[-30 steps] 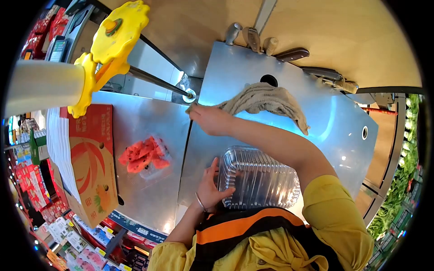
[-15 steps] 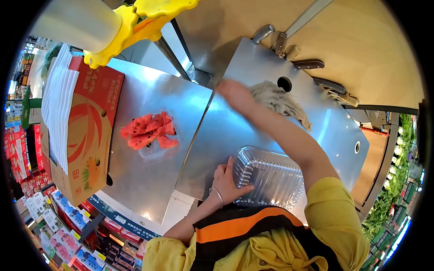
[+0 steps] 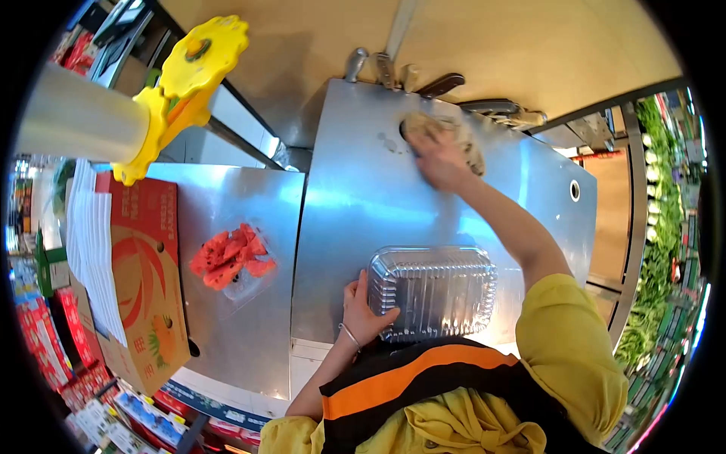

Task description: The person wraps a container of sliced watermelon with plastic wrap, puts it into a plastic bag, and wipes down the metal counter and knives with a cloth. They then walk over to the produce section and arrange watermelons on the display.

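Observation:
My left hand (image 3: 366,312) grips the left edge of a clear plastic container (image 3: 435,293), thumb at its lower corner and fingers along its side. The container lies on the metal counter (image 3: 340,219) close to my body. Farther up, my right hand (image 3: 440,157) presses on a grey-beige cloth (image 3: 470,147), which is bunched under and beside its fingers. The cloth covers part of the counter's upper hole. Small wet spots show on the metal left of that hand.
Red watermelon pieces (image 3: 231,256) lie on clear plastic on the left counter, beside a cardboard box (image 3: 147,280) with white sheets (image 3: 94,250). Several knives (image 3: 441,85) line the counter's back edge. A yellow knobbed fixture (image 3: 198,57) stands upper left.
My right hand has moved from the counter's left part up and right onto the cloth, which is now more bunched. My left hand stays at the container. The camera view has shifted.

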The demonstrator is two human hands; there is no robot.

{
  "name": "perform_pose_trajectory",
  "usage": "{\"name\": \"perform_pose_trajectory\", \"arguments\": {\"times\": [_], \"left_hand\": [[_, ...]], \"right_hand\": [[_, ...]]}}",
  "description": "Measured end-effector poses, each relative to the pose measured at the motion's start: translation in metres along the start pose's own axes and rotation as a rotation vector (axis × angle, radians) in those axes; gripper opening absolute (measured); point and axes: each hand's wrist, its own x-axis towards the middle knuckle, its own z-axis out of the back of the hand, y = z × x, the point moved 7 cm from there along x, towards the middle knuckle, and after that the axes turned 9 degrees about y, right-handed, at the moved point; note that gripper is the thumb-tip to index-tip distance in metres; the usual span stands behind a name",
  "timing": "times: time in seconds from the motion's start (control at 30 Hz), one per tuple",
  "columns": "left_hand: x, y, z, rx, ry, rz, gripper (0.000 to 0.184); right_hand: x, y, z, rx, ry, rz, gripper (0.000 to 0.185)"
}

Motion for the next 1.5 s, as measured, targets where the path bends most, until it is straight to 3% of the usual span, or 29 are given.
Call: {"name": "perform_pose_trajectory", "arguments": {"times": [0.17, 0.27, 0.3, 0.33, 0.4, 0.43, 0.47, 0.53, 0.57, 0.63, 0.77, 0.83, 0.87, 0.93, 0.97, 1.03, 1.07, 1.17, 1.27, 1.37, 1.5], "left_hand": [[0.003, -0.003, 0.005, -0.077, 0.103, 0.019, 0.108], [0.008, 0.004, -0.013, -0.268, 0.231, 0.107, 0.107], [0.009, 0.009, -0.024, -0.406, 0.295, 0.156, 0.105], [0.010, 0.005, -0.030, -0.382, 0.321, 0.144, 0.105], [0.012, 0.001, -0.043, -0.200, 0.299, 0.200, 0.100], [0.011, -0.010, -0.041, -0.057, 0.172, 0.132, 0.097], [0.012, -0.012, -0.046, -0.037, 0.194, 0.115, 0.097], [0.017, -0.020, -0.046, 0.160, 0.139, 0.009, 0.099], [0.019, -0.022, -0.046, 0.112, 0.153, 0.016, 0.100], [0.019, -0.027, -0.043, 0.081, 0.190, 0.029, 0.101], [0.023, -0.013, -0.041, 0.043, 0.218, 0.055, 0.102], [0.027, -0.008, -0.040, 0.029, 0.243, 0.064, 0.102], [0.029, -0.005, -0.040, 0.008, 0.259, 0.077, 0.103], [0.034, 0.007, -0.044, -0.116, 0.298, 0.081, 0.102], [0.037, 0.010, -0.049, -0.241, 0.332, 0.102, 0.101], [0.036, -0.004, -0.053, -0.251, 0.324, 0.149, 0.099], [0.036, -0.012, -0.052, -0.270, 0.293, 0.182, 0.097], [0.038, -0.027, -0.056, -0.301, 0.365, 0.214, 0.093], [0.041, -0.045, -0.063, -0.336, 0.417, 0.258, 0.093], [0.039, -0.039, -0.064, -0.449, 0.399, 0.255, 0.086], [0.031, -0.043, -0.080, -0.428, 0.389, 0.296, 0.085]], "right_hand": [[-0.149, -0.082, -0.033, -0.073, 0.012, -0.454, 0.056], [-0.200, -0.055, -0.015, -0.025, -0.126, -0.429, 0.054], [-0.197, -0.042, -0.025, 0.072, 0.062, -0.364, 0.052], [-0.194, -0.026, -0.034, 0.173, 0.247, -0.308, 0.050], [-0.167, 0.009, -0.025, 0.295, 0.313, -0.036, 0.048], [-0.147, 0.021, -0.017, 0.236, 0.322, 0.029, 0.048], [-0.127, 0.030, -0.012, 0.176, 0.334, 0.099, 0.047], [-0.100, 0.016, -0.012, 0.048, 0.296, 0.022, 0.046], [-0.102, -0.002, -0.019, 0.060, 0.283, -0.007, 0.046], [-0.111, -0.073, -0.022, 0.089, 0.127, -0.467, 0.048], [-0.224, -0.200, -0.040, 0.045, 0.042, -1.114, 0.051], [-0.291, -0.230, -0.024, 0.091, -0.098, -1.415, 0.051], [-0.296, -0.230, -0.021, 0.091, -0.101, -1.426, 0.051], [-0.290, -0.219, -0.032, 0.549, -0.253, -1.176, 0.054], [-0.250, -0.185, -0.031, 0.211, -0.197, -0.864, 0.056], [-0.187, -0.124, -0.034, 0.300, -0.327, -0.379, 0.057], [-0.166, -0.101, -0.018, 0.313, -0.172, -0.341, 0.059], [-0.175, -0.125, -0.028, 0.171, -0.201, -0.461, 0.056], [-0.229, -0.212, -0.028, 0.026, 0.004, -0.819, 0.053], [-0.297, -0.308, -0.037, 0.008, -0.094, -1.099, 0.055], [-0.354, -0.384, -0.035, 0.075, -0.180, -1.297, 0.054]]}}
